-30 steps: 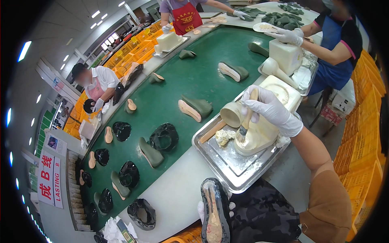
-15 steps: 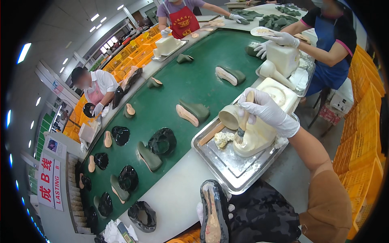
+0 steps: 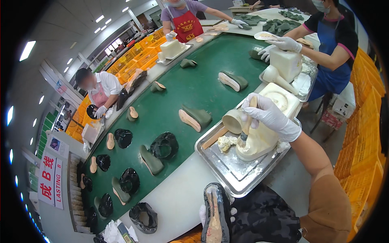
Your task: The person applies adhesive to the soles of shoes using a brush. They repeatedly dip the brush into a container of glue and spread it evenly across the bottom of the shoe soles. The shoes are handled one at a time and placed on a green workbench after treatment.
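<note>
My right hand [image 3: 269,115], in a white glove, is closed around the handle of a brush [image 3: 246,126]. The brush points down, its bristles at the cream-coloured plastic container [image 3: 257,150], beside the container's round, cup-like spout [image 3: 231,121]. Low in the view my gloved left hand [image 3: 202,213] wraps a black shoe upper on a last [image 3: 217,214], sole side up. A pale insole with wet-looking smears shows along its underside. Most of the left hand is hidden behind the shoe.
A metal tray [image 3: 225,174] carries the container, a wooden stick [image 3: 214,137] and a whitish lump [image 3: 225,143]. Green and black shoe uppers lie along the green belt [image 3: 162,109]. Co-workers stand across and at right. Orange crates [image 3: 360,150] line the right side.
The whole view has shifted slightly, so things sit a little further right and lower. Both hands keep their holds, and the brush stays beside the spout.
</note>
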